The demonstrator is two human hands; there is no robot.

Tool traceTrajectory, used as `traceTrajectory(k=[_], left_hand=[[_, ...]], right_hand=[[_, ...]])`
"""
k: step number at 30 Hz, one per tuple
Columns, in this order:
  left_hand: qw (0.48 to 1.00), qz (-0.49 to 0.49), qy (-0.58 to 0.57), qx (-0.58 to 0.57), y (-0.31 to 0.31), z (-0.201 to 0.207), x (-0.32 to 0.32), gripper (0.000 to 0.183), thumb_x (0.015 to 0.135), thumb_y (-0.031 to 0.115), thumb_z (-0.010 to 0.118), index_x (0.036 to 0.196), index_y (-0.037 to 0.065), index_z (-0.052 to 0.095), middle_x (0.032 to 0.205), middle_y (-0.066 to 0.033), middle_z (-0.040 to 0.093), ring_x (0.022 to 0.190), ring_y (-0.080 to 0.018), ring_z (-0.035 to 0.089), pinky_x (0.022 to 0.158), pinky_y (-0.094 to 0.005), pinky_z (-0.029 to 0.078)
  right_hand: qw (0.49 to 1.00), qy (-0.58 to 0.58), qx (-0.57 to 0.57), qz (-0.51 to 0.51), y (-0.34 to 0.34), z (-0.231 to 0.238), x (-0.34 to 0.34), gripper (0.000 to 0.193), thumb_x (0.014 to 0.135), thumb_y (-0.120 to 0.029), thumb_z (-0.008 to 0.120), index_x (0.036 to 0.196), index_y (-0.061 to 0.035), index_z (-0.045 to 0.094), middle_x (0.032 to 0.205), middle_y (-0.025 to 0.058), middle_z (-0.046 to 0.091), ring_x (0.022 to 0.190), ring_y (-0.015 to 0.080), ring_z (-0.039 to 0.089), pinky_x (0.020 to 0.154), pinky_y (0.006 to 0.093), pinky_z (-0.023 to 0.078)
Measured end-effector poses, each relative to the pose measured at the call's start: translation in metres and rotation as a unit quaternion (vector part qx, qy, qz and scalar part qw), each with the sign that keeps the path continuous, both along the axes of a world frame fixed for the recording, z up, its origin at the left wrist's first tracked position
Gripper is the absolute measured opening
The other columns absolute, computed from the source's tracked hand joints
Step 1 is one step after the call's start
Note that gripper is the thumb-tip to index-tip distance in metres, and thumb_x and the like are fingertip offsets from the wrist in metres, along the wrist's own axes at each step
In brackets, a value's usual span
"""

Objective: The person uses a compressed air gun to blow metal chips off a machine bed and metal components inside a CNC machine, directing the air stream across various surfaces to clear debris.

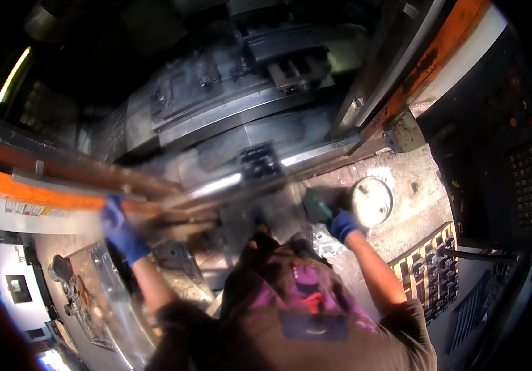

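Observation:
My left hand (121, 232), in a blue glove, is raised against the orange edge of the machine's left door (56, 190). Its fingers are smeared by motion, so their grip on the door cannot be made out. On the other side, my right hand (344, 226), also gloved in blue, is closed around a dark green object (316, 207), too blurred to name. A round pale container (372, 201) stands on the worn ledge (405, 176) just right of that hand. Inside the machine, a metal block fixture (300, 71) sits on the long steel bed (216, 117).
An orange-edged door frame (430, 68) rises at the right, beside a dark control panel (525, 179) with buttons. Below it is a wooden rack (430, 266) of dark parts. At the lower left stands a metal-topped cart (102, 290) with parts on it.

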State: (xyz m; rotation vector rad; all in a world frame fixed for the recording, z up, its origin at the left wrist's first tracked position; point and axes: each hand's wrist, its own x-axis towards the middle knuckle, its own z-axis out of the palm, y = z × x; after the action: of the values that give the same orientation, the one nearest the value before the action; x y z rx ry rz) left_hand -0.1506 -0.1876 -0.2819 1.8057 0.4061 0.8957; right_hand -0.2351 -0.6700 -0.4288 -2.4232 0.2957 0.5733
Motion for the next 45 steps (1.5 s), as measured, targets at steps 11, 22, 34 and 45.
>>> traceTrajectory(k=[11, 22, 34, 45], left_hand=[[0.759, 0.321, -0.086, 0.561, 0.113, 0.196, 0.032, 0.047, 0.087, 0.024, 0.065, 0.128, 0.005, 0.053, 0.128, -0.0175, 0.055, 0.118, -0.0326, 0.052, 0.101, -0.0376, 0.039], [0.807, 0.227, 0.077, 0.54, 0.226, 0.211, 0.093, 0.043, 0.09, 0.027, 0.056, 0.128, 0.006, 0.054, 0.127, -0.0166, 0.056, 0.114, -0.0348, 0.054, 0.096, -0.039, 0.041], [0.614, 0.012, 0.312, 0.724, 0.345, 0.253, 0.185, 0.039, 0.09, 0.027, 0.037, 0.092, -0.001, 0.065, 0.101, -0.0252, 0.062, 0.098, -0.0418, 0.059, 0.081, -0.0467, 0.048], [0.717, 0.068, 0.266, 0.64, 0.29, 0.251, 0.162, 0.036, 0.086, 0.029, 0.045, 0.089, -0.001, 0.065, 0.093, -0.0258, 0.062, 0.091, -0.0428, 0.059, 0.074, -0.0467, 0.047]], right_hand=[[0.992, 0.119, 0.025, 0.047, 0.01, 0.045, 0.01, 0.032, 0.084, -0.031, 0.061, 0.112, -0.0155, 0.062, 0.096, 0.0198, 0.066, 0.092, 0.0402, 0.062, 0.078, 0.0439, 0.05], [0.999, -0.013, -0.001, 0.035, 0.037, -0.044, 0.001, 0.036, 0.082, -0.024, 0.06, 0.117, -0.0139, 0.06, 0.099, 0.0182, 0.066, 0.09, 0.037, 0.064, 0.078, 0.0419, 0.05], [0.994, 0.096, 0.0, 0.044, 0.097, -0.013, 0.036, 0.035, 0.081, -0.024, 0.06, 0.114, -0.0135, 0.061, 0.101, 0.0205, 0.065, 0.097, 0.0378, 0.062, 0.083, 0.043, 0.05], [0.999, 0.031, -0.004, 0.005, 0.109, -0.047, 0.054, 0.049, 0.074, -0.035, 0.073, 0.115, -0.0118, 0.06, 0.104, 0.0196, 0.065, 0.101, 0.0374, 0.061, 0.086, 0.0421, 0.049]])
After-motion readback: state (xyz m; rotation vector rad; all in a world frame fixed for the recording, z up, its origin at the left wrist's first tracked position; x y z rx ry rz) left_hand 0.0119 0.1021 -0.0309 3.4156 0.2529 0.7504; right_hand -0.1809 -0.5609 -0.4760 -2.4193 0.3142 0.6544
